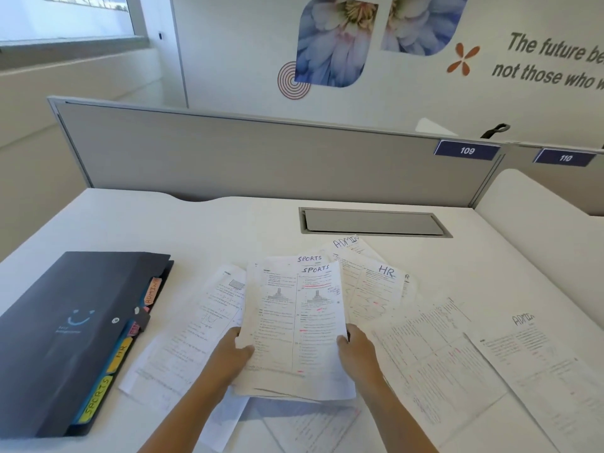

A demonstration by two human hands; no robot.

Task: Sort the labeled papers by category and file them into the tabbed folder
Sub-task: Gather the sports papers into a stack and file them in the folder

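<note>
Left hand: pinching the left edge of the SPORTS stack, thumb on top, other fingers under the paper and hidden.
Right hand: same pinch on the stack's right edge, thumb over the sheet.
SPORTS stack: held mid-worktop, tilted up toward the camera; two SPORTS headings visible, one sheet offset behind the other (more sheets underneath, count unclear).
Folder: flat on the worktop to the left, cover closed; ADMIN tab, HR tab and SPORTS tab poking out of its right edge, plus a pink tab too blurred to read.
Unsorted: HR sheet just right of the stack, one ADMIN sheet behind it, another ADMIN sheet far right, a table-printed sheet between, label not visible; a sheet with no readable label beside the folder.
Done, by the look of it: SPORTS group gathered.
Left: nothing visibly filed; folder to open, SPORTS to slot in at its tab, then HR, ADMIN and the rest to collect and file.
Progress: early, roughly one category pulled together.
</note>
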